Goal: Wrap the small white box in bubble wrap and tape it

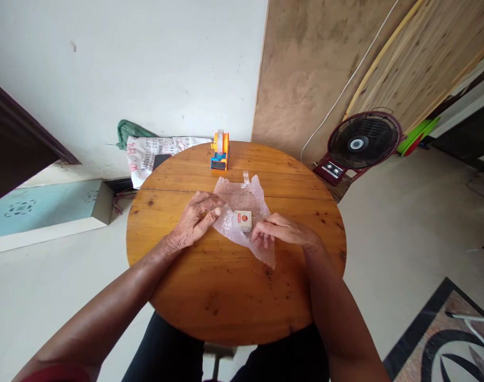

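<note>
A sheet of pinkish bubble wrap (242, 195) lies spread on the round wooden table (226, 297). On it sits a small pale box (244, 220) with a red label, the near edge of the wrap partly against its side. My left hand (198, 216) is at the left edge of the wrap, thumb and fingers apart, with nothing held. To the right of the box, my right hand (276, 231) has its fingers curled on the wrap's near right part. A short strip of clear tape (246, 176) is at the wrap's far edge.
An orange and blue tape dispenser (220, 152) stands near the table's far edge. Behind the table at the left lies a printed white sack (142, 159) by a green bag (134, 130). A dark red fan (361, 142) stands beyond the right side.
</note>
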{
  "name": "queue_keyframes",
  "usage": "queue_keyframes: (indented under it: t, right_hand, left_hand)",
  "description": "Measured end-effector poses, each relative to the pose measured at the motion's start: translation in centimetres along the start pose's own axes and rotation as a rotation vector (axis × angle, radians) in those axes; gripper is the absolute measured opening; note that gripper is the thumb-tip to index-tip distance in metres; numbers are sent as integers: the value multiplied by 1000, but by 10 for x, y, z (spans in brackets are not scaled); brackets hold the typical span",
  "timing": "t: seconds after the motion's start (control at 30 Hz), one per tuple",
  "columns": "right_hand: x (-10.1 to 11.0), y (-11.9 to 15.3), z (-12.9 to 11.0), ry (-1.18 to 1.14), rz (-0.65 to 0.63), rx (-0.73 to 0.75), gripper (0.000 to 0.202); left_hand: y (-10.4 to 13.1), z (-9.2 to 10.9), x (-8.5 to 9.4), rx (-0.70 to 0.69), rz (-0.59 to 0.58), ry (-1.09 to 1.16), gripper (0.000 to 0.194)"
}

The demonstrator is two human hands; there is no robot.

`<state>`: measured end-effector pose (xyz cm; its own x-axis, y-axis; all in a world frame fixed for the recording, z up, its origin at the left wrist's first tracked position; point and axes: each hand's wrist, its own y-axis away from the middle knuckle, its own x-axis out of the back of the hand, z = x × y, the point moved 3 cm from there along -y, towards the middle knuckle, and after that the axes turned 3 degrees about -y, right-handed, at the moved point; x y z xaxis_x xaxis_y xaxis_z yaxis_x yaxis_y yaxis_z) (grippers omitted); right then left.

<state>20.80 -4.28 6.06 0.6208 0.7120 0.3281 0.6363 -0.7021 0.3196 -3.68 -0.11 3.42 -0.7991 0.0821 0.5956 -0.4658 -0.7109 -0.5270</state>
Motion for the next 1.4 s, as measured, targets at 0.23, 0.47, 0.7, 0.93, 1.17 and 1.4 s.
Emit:
queue_keyframes:
  t: [0.23,0.47,0.7,0.93,1.17,1.4]
  right_hand:
    - [-7,-8,16,84,-168,44,37]
    - [2,-8,18,64,-21,-17,25]
    - [13,-11,31,9,418,-255,16]
    - [23,-15,31,619,694,-341,29]
    - [16,-20,29,893,720,-430,26]
    - [16,-16,26,912,732,-452,30]
  left_hand:
    - [1,-1,-3,193,-80,244,49]
    - [4,-2,-10,381,-374,390,50]
    - [6,-11,-16,250,-412,76,30]
    - [7,-16,-22,-20,-241,-139,17]
    - [10,-23,-29,-73,-219,-180,78]
    - [12,-26,-37,-2,-461,-316,109]
